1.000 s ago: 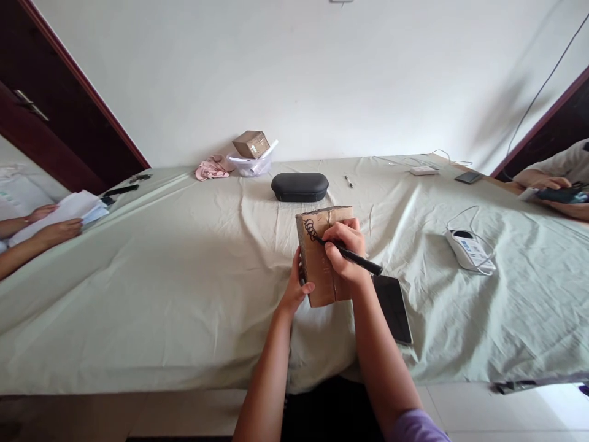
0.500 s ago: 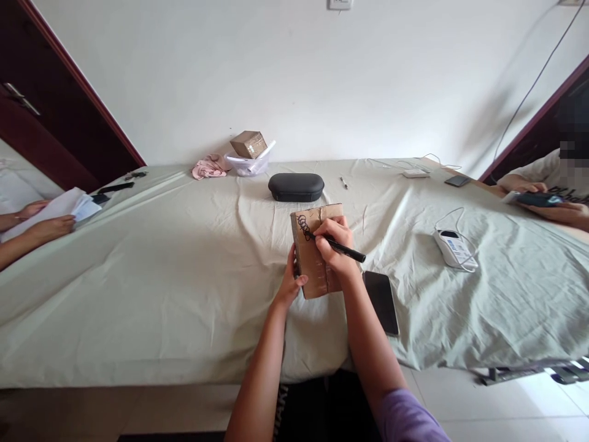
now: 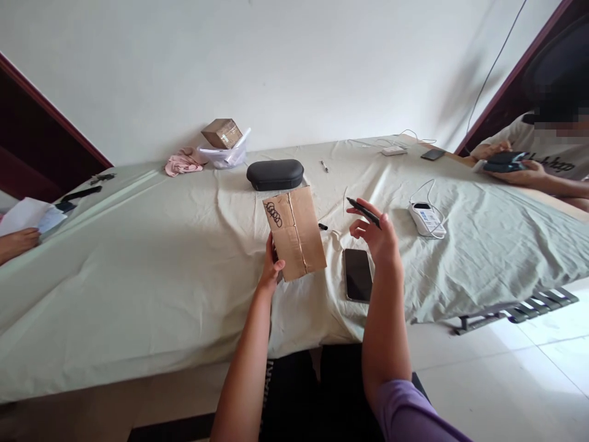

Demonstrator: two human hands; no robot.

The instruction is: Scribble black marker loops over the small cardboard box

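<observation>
Pale green cloth [image 3: 115, 276] covers the big table, w/ a plain white wall [image 3: 276, 61] at the back. L hand [image 3: 271, 270] has the brown cardboard box [image 3: 297, 245] by its left side, thumb on the front and the other fingers around the edge. That grip prob. keeps the big flat face free and turned up to the person. Can't tell if the low edge sits on the cloth. Black loops [image 3: 273, 215] are drawn in its top left corner. R hand [image 3: 380, 236] is apart from the box, near the phone [image 3: 358, 276]. Its thumb and fingers pinch a black marker [image 3: 365, 212], tip to the left, so it's likely held off b/c it would smudge. Small black bit [image 3: 323, 227], prob. the cap, lies just beside the box.

Containers: the box's flaps meet at a line down the middle, so its inside is hidden. Black case [image 3: 275, 174] behind it is closed too. Clear plastic tub [image 3: 225, 158] by the wall has white stuff in it, w/ a small box [image 3: 221, 133] tilted on top, maybe to save room. Pink cloth [image 3: 184, 162] is next to the tub. Far R, a person [image 3: 547, 166] holds a dark blue thing [image 3: 506, 162]; far L, another person's hand [image 3: 21, 242] is on white papers [image 3: 30, 215].
</observation>
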